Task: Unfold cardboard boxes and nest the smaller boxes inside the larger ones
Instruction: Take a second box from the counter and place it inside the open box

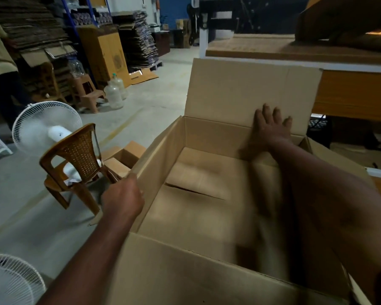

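The large cardboard box (207,194) stands open in front of the person, its far flap (251,91) upright. The left hand (122,195) grips the box's left wall at the rim. The right hand (271,126), fingers spread flat, presses against the far flap's base. 1 smaller box (125,157) sits on the floor beside a brown chair (79,159).

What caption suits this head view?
Left hand grips an open cardboard box's wall; right hand presses its far flap.

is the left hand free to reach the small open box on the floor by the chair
Probably not yet: the left hand grips the large box's left wall. Released, the path to the small box beside the chair looks open.
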A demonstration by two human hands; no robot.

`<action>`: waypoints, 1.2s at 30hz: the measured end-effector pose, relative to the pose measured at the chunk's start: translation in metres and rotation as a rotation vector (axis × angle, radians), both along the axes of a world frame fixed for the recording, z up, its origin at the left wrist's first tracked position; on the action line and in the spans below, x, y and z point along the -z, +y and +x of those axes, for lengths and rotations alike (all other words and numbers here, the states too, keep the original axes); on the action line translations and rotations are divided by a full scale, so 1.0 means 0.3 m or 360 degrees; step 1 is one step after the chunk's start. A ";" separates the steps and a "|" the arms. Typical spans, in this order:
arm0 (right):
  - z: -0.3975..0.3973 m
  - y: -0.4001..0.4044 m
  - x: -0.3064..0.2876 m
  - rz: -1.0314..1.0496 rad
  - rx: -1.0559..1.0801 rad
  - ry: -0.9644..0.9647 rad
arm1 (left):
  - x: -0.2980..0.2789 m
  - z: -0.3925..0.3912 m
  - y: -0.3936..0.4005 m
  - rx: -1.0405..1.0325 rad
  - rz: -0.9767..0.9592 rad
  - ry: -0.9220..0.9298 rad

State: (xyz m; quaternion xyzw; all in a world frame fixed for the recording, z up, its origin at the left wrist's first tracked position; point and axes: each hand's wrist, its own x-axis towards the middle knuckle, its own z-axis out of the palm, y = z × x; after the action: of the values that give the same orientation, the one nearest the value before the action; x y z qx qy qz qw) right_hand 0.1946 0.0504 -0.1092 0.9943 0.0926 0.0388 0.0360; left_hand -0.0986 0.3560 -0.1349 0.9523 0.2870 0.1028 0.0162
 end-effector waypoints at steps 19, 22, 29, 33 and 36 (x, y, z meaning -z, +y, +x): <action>-0.070 0.085 0.009 -0.0117 -0.0193 -0.0331 | 0.014 -0.175 0.062 -0.0140 -0.0082 0.0053; -0.091 0.062 0.042 -0.0225 -0.0211 -0.0273 | -0.003 -0.193 0.061 -0.0151 -0.0087 0.0104; -0.144 0.014 0.103 -0.0140 -0.0286 -0.0232 | -0.026 -0.243 0.047 -0.0164 -0.0142 0.0153; -0.171 -0.010 0.093 -0.0050 -0.0341 -0.0156 | -0.031 -0.267 0.054 -0.0134 -0.0123 0.0174; -0.179 -0.022 0.078 0.0009 -0.0373 -0.0135 | -0.022 -0.272 0.062 -0.0126 -0.0131 0.0168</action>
State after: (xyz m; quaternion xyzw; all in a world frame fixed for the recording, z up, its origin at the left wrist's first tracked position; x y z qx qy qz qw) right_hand 0.1409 0.0436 -0.1325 0.9742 0.2065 0.0850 0.0324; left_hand -0.1801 0.3747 -0.1281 0.9428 0.3288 0.0412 0.0361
